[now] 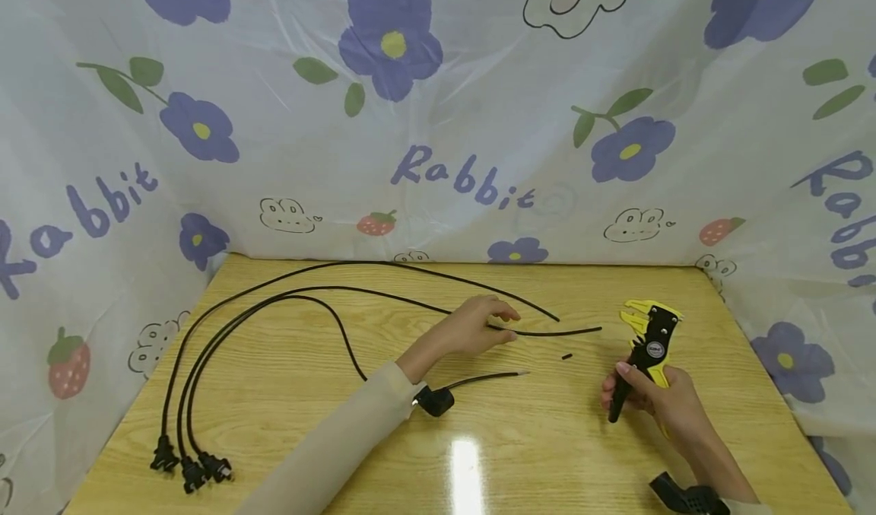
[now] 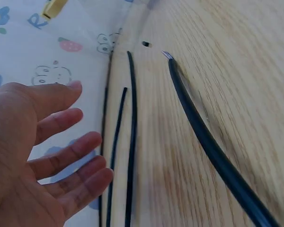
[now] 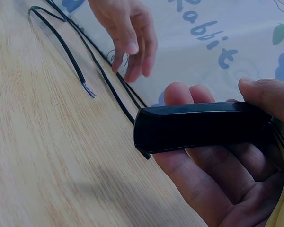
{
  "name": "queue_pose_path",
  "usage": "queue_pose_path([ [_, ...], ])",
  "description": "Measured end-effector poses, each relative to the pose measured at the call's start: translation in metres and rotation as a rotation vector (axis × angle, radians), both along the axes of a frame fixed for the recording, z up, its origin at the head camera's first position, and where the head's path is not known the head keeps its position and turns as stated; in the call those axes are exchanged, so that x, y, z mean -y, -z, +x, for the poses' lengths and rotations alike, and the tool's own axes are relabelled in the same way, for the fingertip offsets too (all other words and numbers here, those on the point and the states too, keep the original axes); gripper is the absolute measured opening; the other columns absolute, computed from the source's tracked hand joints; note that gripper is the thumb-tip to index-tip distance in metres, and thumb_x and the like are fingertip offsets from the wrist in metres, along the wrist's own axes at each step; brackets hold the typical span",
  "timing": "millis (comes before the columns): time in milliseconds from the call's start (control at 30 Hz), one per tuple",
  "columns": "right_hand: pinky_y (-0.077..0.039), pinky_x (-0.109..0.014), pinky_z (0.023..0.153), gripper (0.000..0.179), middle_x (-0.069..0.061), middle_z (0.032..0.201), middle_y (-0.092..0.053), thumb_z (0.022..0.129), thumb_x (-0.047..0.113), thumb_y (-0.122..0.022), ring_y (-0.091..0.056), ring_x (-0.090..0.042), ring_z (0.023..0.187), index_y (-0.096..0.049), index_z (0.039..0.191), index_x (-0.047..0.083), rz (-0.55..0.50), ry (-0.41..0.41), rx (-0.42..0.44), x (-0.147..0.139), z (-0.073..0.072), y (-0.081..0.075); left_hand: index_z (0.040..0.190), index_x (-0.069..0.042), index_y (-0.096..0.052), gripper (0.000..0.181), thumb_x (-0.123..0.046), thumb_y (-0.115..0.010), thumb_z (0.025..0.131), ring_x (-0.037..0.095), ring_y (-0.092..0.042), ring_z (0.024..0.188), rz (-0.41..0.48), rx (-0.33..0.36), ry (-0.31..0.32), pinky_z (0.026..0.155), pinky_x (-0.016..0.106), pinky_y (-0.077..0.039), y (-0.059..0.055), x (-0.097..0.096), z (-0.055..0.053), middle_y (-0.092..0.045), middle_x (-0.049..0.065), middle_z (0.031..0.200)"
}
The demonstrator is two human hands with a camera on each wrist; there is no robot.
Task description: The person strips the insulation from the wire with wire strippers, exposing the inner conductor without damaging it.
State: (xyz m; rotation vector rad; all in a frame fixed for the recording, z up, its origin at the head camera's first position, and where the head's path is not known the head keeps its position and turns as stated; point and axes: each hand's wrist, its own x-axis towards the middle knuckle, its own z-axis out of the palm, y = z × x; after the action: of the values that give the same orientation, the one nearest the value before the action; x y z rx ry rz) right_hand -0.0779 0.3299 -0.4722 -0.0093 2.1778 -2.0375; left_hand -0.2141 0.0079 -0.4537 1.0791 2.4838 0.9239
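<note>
My right hand grips a black and yellow wire stripper by its handles, its yellow jaws pointing up and away. In the right wrist view the black handle lies across the fingers. My left hand hovers over the black cords, fingers spread and loosely bent, with nothing in them. Below it lies a power cord whose end is stripped to bare wire. Two other cords, a middle one and a far one, have plain black ends. A short piece of black insulation lies near them.
Black plugs on the cords lie together at the table's left front. The cords arch across the wooden table toward its back edge. A printed cloth hangs behind and at both sides. A small camera sits on the right wrist.
</note>
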Motion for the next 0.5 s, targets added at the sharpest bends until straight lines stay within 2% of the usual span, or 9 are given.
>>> queue_pose_path([
  [200,-0.063,-0.041,0.077,0.044,-0.006,0.093,-0.078,0.109,0.023,-0.054,-0.078,-0.025,0.084,-0.052,0.12,-0.019,0.013,-0.017,-0.023,0.001,-0.002,-0.003,0.137,-0.01,-0.065,0.039,-0.03,-0.065,0.103,0.022,-0.062,0.123,-0.048,-0.02,0.031,0.101,0.037,-0.052,0.009,-0.016,-0.01,-0.067,0.008,0.132],
  [367,-0.062,-0.039,0.077,0.044,-0.005,0.093,-0.078,0.108,0.026,-0.056,-0.078,-0.025,0.084,-0.054,0.12,-0.017,0.037,-0.002,0.002,0.003,-0.001,-0.002,0.134,-0.011,-0.066,0.036,-0.025,-0.067,0.102,0.018,-0.064,0.119,-0.086,-0.032,0.039,0.101,0.029,-0.052,0.016,-0.028,-0.013,-0.07,0.004,0.129],
  [500,-0.063,-0.039,0.076,0.043,-0.006,0.092,-0.078,0.107,0.026,-0.057,-0.078,-0.024,0.084,-0.054,0.12,-0.015,0.039,0.012,0.018,0.005,0.0,0.0,0.132,-0.012,-0.067,0.034,-0.026,-0.068,0.101,0.014,-0.064,0.116,-0.131,-0.053,0.01,0.116,0.035,-0.041,0.02,-0.034,-0.012,-0.07,-0.001,0.125],
])
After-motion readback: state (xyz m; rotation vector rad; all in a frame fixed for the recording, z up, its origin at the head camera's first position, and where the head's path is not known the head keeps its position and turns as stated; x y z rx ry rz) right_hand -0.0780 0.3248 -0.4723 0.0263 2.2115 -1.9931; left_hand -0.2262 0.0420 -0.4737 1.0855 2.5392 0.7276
